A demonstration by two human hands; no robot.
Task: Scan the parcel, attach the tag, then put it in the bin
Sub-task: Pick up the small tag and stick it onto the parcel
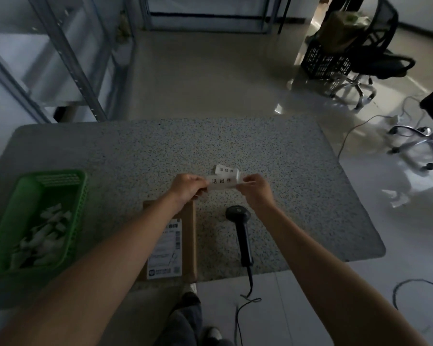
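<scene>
Head view gives me a dim room and a speckled, stone-look table [273, 151] with rounded corners. Both bare hands meet over its middle. My left hand [185, 187] and right hand [256, 187] each pinch one end of a thin white paper tag [221, 182], fingers closed on it, so the strip is stretched flat between them just above the table. It is rectangular, with three dark printed characters on it. At 12 o'clock from it, almost touching, a small stack of the same tags [226, 170] lies on the table.

At 6 o'clock from the hands the parcel [183, 243] lies flat: a slim brown cardboard box with a white shipping label carrying barcodes, its near end at the table's front edge, partly hidden under my left forearm. Just beside it, at 3 o'clock, a black handheld scanner [240, 233] lies on the table, matte plastic, head pointing away from me and its cable dropping over the edge to the floor.

At 9 o'clock sits the bin [78, 196], a green plastic basket with slotted walls, holding crumpled white scraps.

Beyond the table I see glossy pale floor tiles, grey metal shelving [68, 61] at 10 o'clock, and a black mesh office chair [380, 53] beside a black crate [323, 62] at 2 o'clock.
</scene>
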